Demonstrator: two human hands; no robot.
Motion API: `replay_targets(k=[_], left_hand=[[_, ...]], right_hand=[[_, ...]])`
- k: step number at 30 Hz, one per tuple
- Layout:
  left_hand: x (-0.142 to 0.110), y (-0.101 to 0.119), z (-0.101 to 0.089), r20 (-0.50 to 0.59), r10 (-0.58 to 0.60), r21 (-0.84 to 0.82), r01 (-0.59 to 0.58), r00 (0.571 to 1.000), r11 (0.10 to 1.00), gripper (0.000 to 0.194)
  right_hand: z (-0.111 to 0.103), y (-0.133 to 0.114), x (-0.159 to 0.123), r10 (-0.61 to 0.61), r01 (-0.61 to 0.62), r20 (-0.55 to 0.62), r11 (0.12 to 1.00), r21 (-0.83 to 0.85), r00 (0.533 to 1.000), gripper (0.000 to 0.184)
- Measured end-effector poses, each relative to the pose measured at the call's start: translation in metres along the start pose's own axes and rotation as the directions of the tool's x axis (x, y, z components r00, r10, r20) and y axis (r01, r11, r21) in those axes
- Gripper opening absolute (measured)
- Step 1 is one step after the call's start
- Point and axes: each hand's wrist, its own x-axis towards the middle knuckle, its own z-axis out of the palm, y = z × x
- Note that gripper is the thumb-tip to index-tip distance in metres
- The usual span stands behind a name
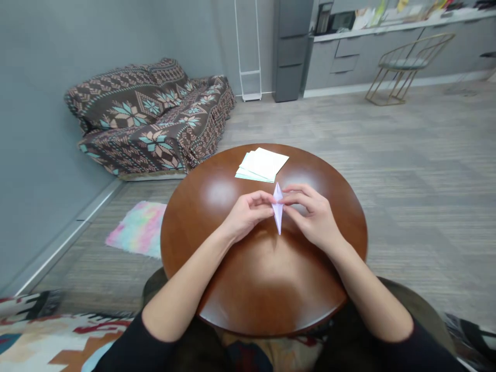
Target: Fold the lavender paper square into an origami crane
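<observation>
A piece of folded lilac paper (278,217), long and narrow with pointed ends, is held between my two hands above the round wooden table (267,294). My left hand (251,212) pinches its left side between thumb and fingers. On the opposite side, my right hand (310,209) has its thumb and fingertips closed on the paper near the middle. One point of the paper faces away from me and the other faces me. Beyond the hands, a small stack of pale paper sheets (265,163) lies on the table, slightly fanned out.
A patterned, cloth-covered sofa (155,113) stands at the back left, with a fluffy pastel rug (139,227) on the floor nearer me. At the back are a grey fridge (289,51), kitchen cabinets (360,57) and a gold wire chair (406,64).
</observation>
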Motion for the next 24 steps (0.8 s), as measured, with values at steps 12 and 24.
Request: replay_targets(k=[12, 24], left_hand=[[0.002, -0.007, -0.003, -0.077, 0.06, 0.17, -0.046, 0.995, 0.984, 0.03], [0.002, -0.011, 0.007, -0.147, 0.128, 0.218, -0.094, 0.981, 0.971, 0.031]], right_hand=[[0.002, -0.001, -0.002, 0.094, -0.102, 0.08, 0.988, 0.112, 0.992, 0.011], [0.011, -0.004, -0.006, 0.445, -0.414, 0.023, 0.811, 0.414, 0.895, 0.017]])
